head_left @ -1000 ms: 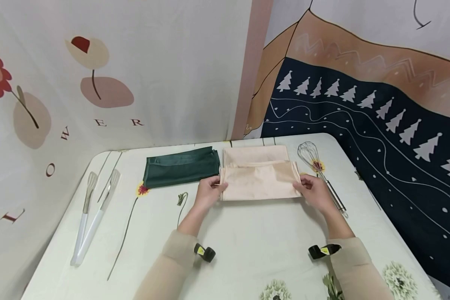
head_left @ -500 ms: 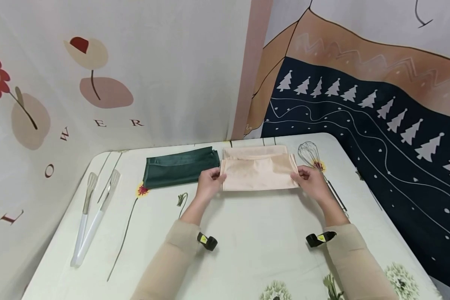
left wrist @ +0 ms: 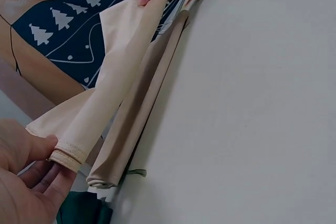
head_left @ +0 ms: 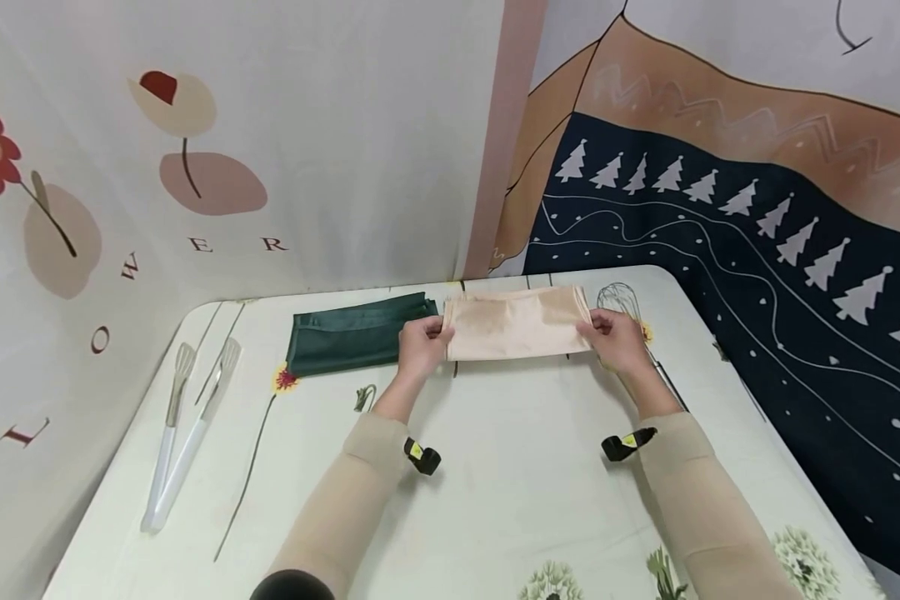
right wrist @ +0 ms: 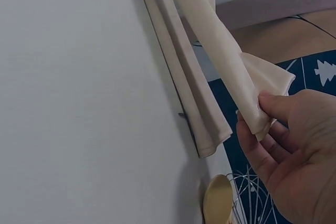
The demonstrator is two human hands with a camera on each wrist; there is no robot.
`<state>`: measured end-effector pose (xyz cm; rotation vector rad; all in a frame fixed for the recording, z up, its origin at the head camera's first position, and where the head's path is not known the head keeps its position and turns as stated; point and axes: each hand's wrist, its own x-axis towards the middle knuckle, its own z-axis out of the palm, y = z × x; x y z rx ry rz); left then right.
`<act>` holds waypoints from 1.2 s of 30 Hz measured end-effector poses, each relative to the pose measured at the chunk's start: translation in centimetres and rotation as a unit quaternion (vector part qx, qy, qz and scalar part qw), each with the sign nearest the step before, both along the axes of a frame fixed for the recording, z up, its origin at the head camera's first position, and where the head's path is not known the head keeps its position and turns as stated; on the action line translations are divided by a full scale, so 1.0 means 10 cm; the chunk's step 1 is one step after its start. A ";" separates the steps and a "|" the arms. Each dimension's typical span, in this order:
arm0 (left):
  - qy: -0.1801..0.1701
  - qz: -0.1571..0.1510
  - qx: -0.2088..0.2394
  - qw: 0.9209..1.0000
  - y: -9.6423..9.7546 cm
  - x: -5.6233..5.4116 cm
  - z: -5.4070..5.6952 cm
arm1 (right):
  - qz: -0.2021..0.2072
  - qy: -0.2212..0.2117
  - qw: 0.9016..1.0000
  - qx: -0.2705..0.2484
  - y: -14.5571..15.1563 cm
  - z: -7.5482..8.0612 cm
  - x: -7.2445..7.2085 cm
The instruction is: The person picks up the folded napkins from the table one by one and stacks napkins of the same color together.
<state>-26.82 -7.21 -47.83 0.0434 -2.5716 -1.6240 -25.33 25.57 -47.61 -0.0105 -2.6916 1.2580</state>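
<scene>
Both hands hold a folded peach cloth (head_left: 517,329) by its two short ends, raised above the far part of the table. My left hand (head_left: 422,346) pinches the left end, thumb on the near face and fingers behind. At the other end my right hand (head_left: 618,340) pinches it the same way. Under it, a second folded peach cloth (right wrist: 184,66) lies on the table in the wrist views; the held cloth hides it from the head view. A folded dark green cloth (head_left: 360,337) lies just left of my left hand.
A wire whisk (head_left: 619,298) lies beyond my right hand, partly covered by it. Next to it in the right wrist view is a golden spoon-shaped thing (right wrist: 218,200). White-handled tongs (head_left: 168,475) lie at the left. Printed curtains hang behind the table (head_left: 525,483).
Both hands have carried the held peach cloth farther back and slightly left. It now covers the second peach cloth in the head view. The green cloth, whisk and tongs stay put.
</scene>
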 end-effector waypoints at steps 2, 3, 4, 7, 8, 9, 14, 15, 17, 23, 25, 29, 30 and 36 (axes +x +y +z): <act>0.003 0.001 0.002 1.000 0.01 -0.05 0.00 | -0.005 -0.005 1.000 0.000 0.00 0.01 -0.06; 0.006 0.000 0.001 1.000 0.01 -0.07 0.00 | -0.008 -0.008 1.000 0.002 0.00 0.01 -0.08; 0.008 0.001 -0.002 1.000 0.01 -0.10 0.00 | -0.010 -0.010 1.000 0.006 0.00 0.02 -0.11; 0.016 0.001 -0.012 1.000 0.01 -0.16 -0.01 | -0.007 -0.018 1.000 0.009 -0.01 0.02 -0.18; 0.018 0.001 -0.017 1.000 0.01 -0.18 -0.01 | -0.005 -0.023 1.000 0.010 -0.01 0.02 -0.20; 0.019 0.001 -0.022 1.000 0.01 -0.20 -0.01 | -0.003 -0.026 1.000 0.009 -0.01 0.02 -0.22; 0.016 -0.006 -0.037 0.999 0.03 -0.27 -0.03 | 0.002 -0.043 0.999 0.015 0.02 -0.01 -0.31; 0.014 -0.008 -0.038 0.999 0.03 -0.28 -0.04 | 0.003 -0.046 0.999 0.018 0.03 -0.02 -0.32; 0.011 -0.010 -0.043 0.999 0.04 -0.29 -0.05 | 0.006 -0.055 0.998 0.025 0.04 -0.03 -0.35; 0.019 -0.007 -0.078 0.997 0.07 -0.31 -0.08 | 0.021 -0.084 0.996 0.036 0.06 -0.05 -0.39; 0.022 -0.009 -0.094 0.995 0.09 -0.31 -0.08 | 0.027 -0.085 0.995 0.045 0.06 -0.06 -0.40; 0.018 -0.013 -0.111 0.994 0.12 -0.31 -0.07 | 0.027 -0.086 0.994 0.056 0.06 -0.08 -0.41; 0.015 -0.011 -0.111 0.994 0.12 -0.31 -0.07 | 0.026 -0.088 0.994 0.057 0.06 -0.08 -0.41; -0.004 -0.003 -0.083 0.997 0.09 -0.29 -0.06 | 0.012 -0.093 0.994 0.060 0.06 -0.09 -0.39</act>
